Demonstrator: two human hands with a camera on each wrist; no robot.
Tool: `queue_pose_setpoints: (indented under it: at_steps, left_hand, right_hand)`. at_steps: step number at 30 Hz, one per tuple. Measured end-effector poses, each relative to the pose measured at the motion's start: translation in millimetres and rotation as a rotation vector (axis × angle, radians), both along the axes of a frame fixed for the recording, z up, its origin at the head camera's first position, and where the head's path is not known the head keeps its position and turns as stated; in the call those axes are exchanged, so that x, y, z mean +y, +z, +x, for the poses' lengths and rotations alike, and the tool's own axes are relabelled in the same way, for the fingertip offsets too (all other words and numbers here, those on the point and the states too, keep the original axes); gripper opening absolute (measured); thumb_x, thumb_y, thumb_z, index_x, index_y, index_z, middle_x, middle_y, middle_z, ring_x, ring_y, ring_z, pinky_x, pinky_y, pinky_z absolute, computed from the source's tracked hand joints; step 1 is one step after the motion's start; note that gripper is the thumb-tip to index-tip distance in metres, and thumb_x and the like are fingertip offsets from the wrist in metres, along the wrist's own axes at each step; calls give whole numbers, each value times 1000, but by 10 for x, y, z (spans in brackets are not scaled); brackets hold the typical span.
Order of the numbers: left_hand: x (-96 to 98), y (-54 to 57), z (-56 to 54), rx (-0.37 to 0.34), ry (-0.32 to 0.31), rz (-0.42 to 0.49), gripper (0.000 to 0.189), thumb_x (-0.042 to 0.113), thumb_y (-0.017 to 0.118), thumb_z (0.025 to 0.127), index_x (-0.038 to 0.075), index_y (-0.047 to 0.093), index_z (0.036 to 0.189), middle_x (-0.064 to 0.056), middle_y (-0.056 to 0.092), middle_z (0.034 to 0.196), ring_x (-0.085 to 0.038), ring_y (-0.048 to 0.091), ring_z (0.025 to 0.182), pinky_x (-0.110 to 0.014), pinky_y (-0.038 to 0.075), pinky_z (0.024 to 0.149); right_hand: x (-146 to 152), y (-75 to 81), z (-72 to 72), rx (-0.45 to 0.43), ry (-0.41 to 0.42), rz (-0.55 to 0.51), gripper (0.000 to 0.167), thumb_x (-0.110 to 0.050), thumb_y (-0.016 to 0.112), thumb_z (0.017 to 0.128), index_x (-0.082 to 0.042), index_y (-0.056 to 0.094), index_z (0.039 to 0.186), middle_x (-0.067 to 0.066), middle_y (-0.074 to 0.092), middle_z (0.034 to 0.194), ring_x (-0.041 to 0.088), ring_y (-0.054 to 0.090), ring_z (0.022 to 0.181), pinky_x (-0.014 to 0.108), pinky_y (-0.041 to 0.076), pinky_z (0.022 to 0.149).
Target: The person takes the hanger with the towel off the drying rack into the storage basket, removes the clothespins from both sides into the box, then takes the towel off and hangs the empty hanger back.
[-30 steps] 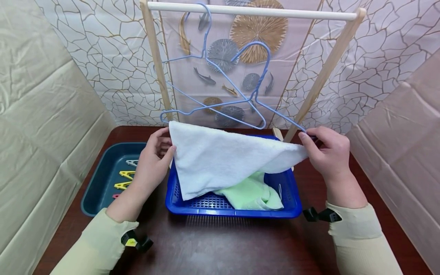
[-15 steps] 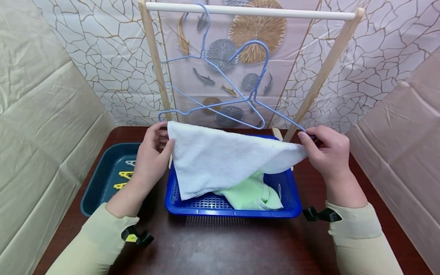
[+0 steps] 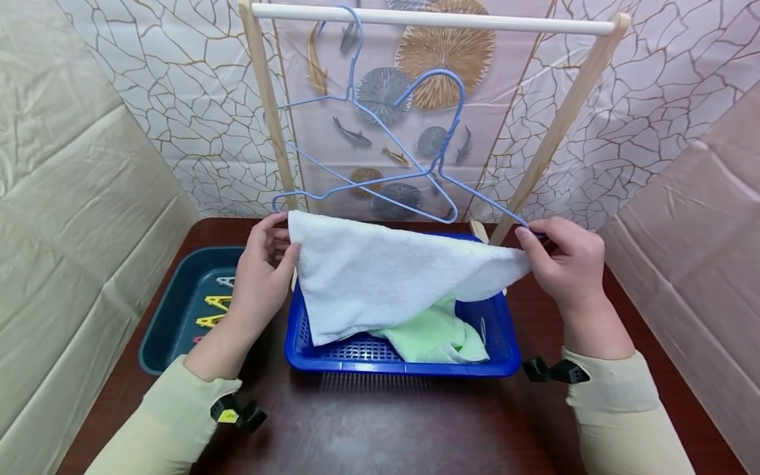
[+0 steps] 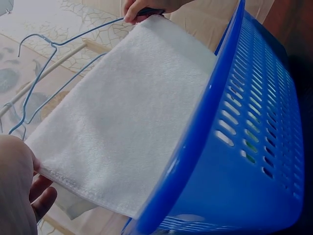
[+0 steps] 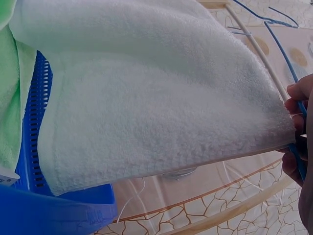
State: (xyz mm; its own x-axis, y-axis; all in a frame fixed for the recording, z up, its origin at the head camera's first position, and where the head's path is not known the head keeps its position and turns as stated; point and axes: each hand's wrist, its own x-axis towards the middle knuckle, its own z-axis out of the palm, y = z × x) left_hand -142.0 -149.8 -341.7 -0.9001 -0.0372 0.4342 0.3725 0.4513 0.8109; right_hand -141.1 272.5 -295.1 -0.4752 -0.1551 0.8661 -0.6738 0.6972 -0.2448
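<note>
A white towel [image 3: 380, 270] spans between my two hands in the head view, its top edge sloping down to the right. My left hand [image 3: 261, 270] pinches its upper left corner, thumb in front and fingers behind. My right hand [image 3: 561, 260] grips the towel's right corner together with the end of a blue wire hanger [image 3: 448, 142]. The hanger's hook and shoulders rise above the towel; its bottom bar is hidden. In the right wrist view the hanger wire [image 5: 283, 49] runs into the right fingers.
Beneath the towel stands a blue basket [image 3: 404, 367] with a green towel [image 3: 436, 333] in it. A teal tray [image 3: 169, 323] with several clothespins [image 3: 216, 302] is at left. Behind, a wooden rack [image 3: 433, 18] carries another blue hanger [image 3: 356, 59].
My left hand has shifted slightly left and up with the towel's corner, then settled. The right hand stays nearly still, holding the hanger and towel.
</note>
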Motion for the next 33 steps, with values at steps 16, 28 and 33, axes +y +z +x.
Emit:
queue_pose_setpoints:
  at_steps: [16, 28, 33]
  left_hand:
    - [19, -54, 46, -12, 2, 31, 53, 13, 59, 100, 12, 34, 146, -9, 64, 114, -18, 60, 93, -24, 48, 78]
    - [35, -65, 74, -23, 15, 14, 59, 13, 60, 100, 15, 31, 151, -8, 64, 114, -17, 59, 87, -20, 49, 75]
    - [36, -70, 93, -34, 14, 16, 60, 13, 60, 100, 18, 30, 152, -8, 64, 115, -17, 59, 88, -18, 49, 76]
  right_hand:
    - [-10, 15, 31, 7, 12, -23, 30, -25, 69, 90, 5, 74, 84, 17, 70, 76, 10, 52, 62, 6, 41, 68]
    - [2, 16, 48, 4, 4, -20, 26, -21, 70, 88, 4, 74, 85, 17, 69, 76, 13, 52, 61, 5, 40, 68]
    - [17, 25, 50, 7, 2, 4, 36, -29, 66, 93, 5, 73, 85, 18, 69, 76, 10, 51, 61, 6, 41, 67]
